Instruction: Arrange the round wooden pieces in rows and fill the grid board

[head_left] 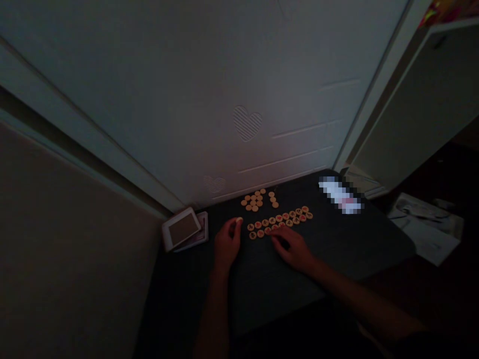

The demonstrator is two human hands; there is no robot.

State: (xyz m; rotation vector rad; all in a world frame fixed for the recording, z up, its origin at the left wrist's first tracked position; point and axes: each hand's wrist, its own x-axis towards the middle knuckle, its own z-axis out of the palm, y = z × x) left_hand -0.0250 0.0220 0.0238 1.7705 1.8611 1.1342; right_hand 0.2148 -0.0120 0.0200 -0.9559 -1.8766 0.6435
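Observation:
Two neat rows of round wooden Chinese chess pieces, marked in red and black, lie on the dark table. At the left end of the rows, my left hand is closed, pinching one Chinese chess piece between thumb and fingers. My right hand reaches in from the right, fingers curled together, with the fingertips at a Chinese chess piece in the near row. That hand partly covers the pieces beside it. Behind the rows sits a loose cluster of pale, blank-looking pieces, with a short line of three pieces beside it.
A white box or frame with a brown panel rests on another flat item at the table's left. A bright pixelated object lies at the right back. The white panel with hearts borders the table. An open box stands beyond the right edge.

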